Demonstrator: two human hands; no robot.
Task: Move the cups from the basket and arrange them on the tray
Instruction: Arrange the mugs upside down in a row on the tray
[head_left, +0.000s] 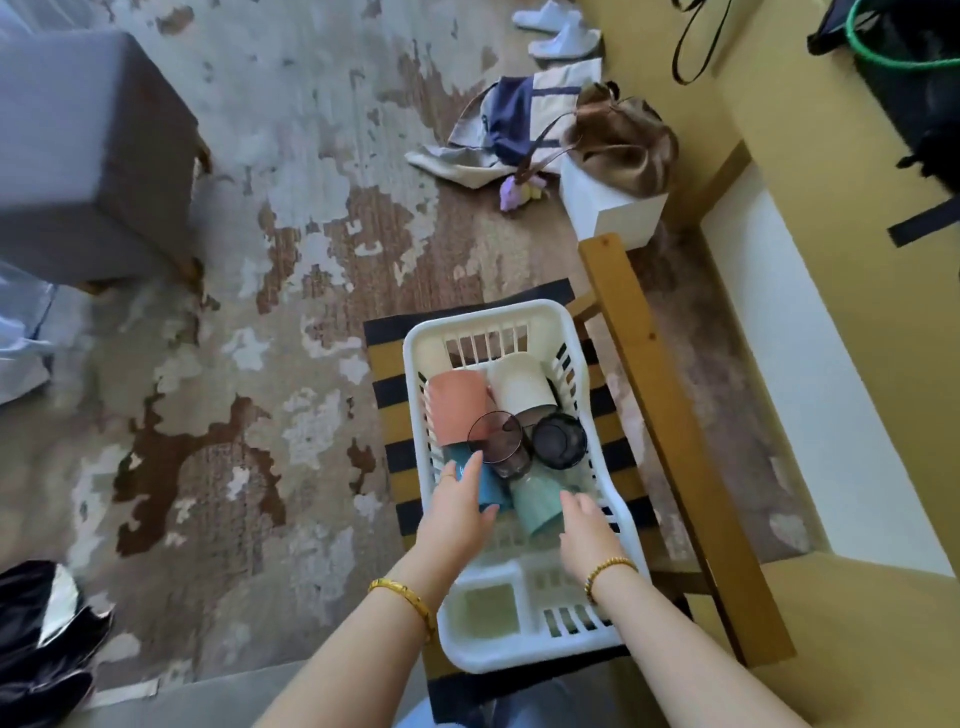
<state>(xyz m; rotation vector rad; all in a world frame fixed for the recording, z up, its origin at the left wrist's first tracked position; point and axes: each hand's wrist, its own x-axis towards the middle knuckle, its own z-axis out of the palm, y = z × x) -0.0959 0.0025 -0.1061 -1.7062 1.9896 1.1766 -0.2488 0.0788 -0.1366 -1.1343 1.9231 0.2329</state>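
Worn carpet surrounds the basket (519, 312) of cups. Left hand (460, 501) fingers lie straight on the blue cup (488, 491); right hand (589, 530) relaxed, empty. Cups look light, rigid: grasp sidewalls.

I see basket (519, 322) on mat (387, 364), mat on surface (644, 364). Cups (524, 387) lying in basket's far half. My hands: left (457, 512) and right (589, 535) reach in from near end. Bags (519, 119) on floor (260, 260) behind basket.
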